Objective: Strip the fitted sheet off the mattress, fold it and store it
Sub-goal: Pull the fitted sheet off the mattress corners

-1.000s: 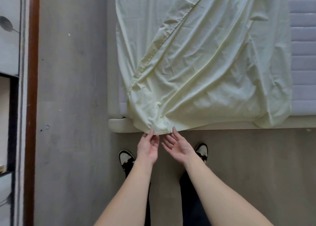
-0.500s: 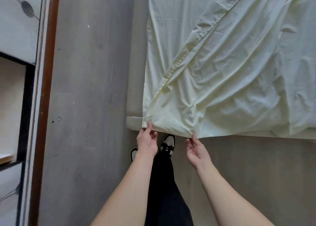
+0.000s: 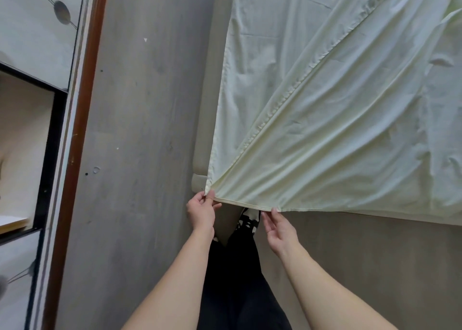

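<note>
A pale yellow fitted sheet (image 3: 337,119) lies loose and wrinkled over the bed, folded diagonally with a gathered elastic seam running from upper right to the near left corner. My left hand (image 3: 202,211) pinches the sheet's corner at the bed's near left corner. My right hand (image 3: 278,226) holds the hem a little to the right, fingertips at the edge. The hem stretches taut between both hands. The mattress is hidden under the sheet.
The beige bed frame (image 3: 208,119) shows along the left side of the sheet. Grey wood floor (image 3: 140,154) runs between the bed and a wardrobe (image 3: 32,104) with a brown edge at the left. My legs and a shoe (image 3: 247,223) stand below the hem.
My hands have spread apart along the hem; the left moved to the corner and pinched it, the right slid right. The view shifted so the bed sits further right.
</note>
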